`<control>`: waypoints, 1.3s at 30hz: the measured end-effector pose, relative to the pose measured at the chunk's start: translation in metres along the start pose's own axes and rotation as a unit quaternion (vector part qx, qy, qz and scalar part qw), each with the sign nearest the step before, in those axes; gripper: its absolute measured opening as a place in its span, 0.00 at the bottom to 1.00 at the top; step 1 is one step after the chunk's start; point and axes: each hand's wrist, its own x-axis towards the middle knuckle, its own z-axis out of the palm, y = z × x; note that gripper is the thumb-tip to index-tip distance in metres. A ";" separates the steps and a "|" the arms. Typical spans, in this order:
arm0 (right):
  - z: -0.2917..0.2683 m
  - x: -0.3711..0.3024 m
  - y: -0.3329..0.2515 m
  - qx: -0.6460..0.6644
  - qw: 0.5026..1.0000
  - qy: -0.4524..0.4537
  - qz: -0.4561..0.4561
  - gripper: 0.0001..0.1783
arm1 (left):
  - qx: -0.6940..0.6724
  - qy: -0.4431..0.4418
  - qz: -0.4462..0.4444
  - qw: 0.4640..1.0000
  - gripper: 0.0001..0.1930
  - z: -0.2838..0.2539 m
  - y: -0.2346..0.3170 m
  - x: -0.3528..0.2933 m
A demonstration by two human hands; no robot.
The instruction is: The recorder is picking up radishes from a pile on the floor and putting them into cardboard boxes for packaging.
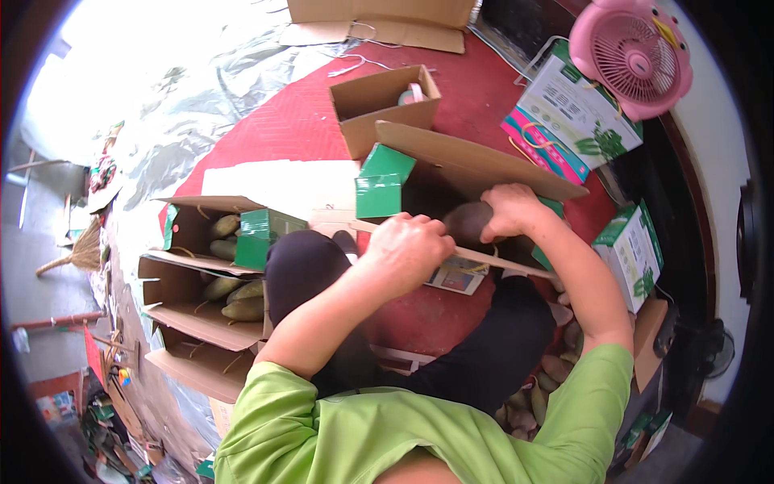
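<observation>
In front of me an open cardboard box (484,157) with green and brown flaps stands between my knees. My right hand (513,211) reaches into its mouth, fingers closed round a large brownish tuber (468,223). My left hand (409,248) is curled over the near flap (504,262) of the same box. The inside of the box is dark, so what lies deeper is hidden. A pile of similar tubers (556,367) lies on the floor by my right leg, partly covered by my arm.
Several open boxes (201,310) with long greenish tubers stand at my left. Beyond the front box is a smaller carton (379,101) holding a tape roll (411,93). A pink fan (633,60) sits on a printed box (576,105) at far right. A broom (83,246) lies far left.
</observation>
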 end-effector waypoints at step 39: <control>0.448 -0.179 0.008 0.778 0.360 0.255 0.448 0.12 | -0.091 0.046 -0.045 0.994 0.06 0.005 0.024 0.015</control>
